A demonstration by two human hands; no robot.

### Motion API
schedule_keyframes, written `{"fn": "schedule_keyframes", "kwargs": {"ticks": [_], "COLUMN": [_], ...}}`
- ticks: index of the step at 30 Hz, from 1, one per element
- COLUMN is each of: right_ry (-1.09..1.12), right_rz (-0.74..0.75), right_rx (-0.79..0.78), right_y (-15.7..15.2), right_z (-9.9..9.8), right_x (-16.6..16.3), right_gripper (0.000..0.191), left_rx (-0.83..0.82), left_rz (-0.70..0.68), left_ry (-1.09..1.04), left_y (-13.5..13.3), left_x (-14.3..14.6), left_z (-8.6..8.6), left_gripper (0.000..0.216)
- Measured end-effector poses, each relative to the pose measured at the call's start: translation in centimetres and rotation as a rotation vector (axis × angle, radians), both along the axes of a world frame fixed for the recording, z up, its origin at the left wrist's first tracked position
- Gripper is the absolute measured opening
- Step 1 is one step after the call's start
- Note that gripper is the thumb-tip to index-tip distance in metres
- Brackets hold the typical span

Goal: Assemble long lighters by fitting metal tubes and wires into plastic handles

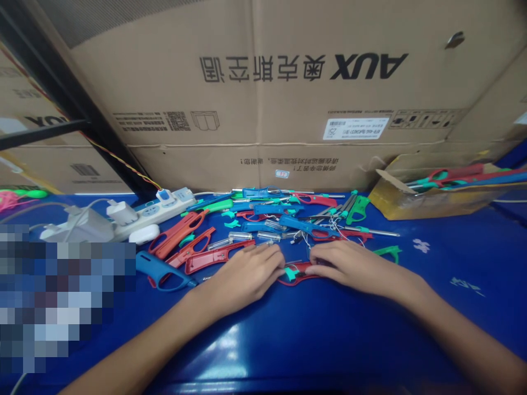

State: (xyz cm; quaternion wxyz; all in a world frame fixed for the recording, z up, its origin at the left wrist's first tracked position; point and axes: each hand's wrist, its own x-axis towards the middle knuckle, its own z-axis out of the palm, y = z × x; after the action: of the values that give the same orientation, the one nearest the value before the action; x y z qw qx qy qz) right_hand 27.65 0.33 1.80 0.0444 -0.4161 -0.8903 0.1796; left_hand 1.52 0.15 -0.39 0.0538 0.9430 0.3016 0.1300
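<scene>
Both hands rest on a blue table (313, 329), meeting over a red plastic lighter shell (297, 273) that has a small teal trigger piece. My left hand (247, 274) lies palm down with its fingertips pressed on the shell's left end. My right hand (348, 262) presses its fingers on the shell's right end. Just beyond the hands lies a heap of red, blue and green plastic lighter shells (263, 225), with small metal tubes and thin wires among them.
A large AUX cardboard box (263, 88) stands behind the heap. A small open carton (428, 197) at the right holds more coloured shells. A white power strip (152, 211) with chargers lies at the left, beside a white earbud case (144, 234).
</scene>
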Motion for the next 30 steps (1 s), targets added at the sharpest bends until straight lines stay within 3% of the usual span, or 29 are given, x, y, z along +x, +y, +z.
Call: {"fn": "schedule_keyframes", "kwargs": {"ticks": [30], "right_ry": [0.01], "right_rz": [0.003], "right_rx": [-0.015], "right_y": [0.02], "right_z": [0.17], "right_x": [-0.09], "right_gripper": [0.04], "left_rx": [0.069], "left_rz": [0.024], "left_ry": [-0.125], "left_y": [0.3], "left_x": [0.07], "left_z": [0.43], "left_gripper": [0.022]}}
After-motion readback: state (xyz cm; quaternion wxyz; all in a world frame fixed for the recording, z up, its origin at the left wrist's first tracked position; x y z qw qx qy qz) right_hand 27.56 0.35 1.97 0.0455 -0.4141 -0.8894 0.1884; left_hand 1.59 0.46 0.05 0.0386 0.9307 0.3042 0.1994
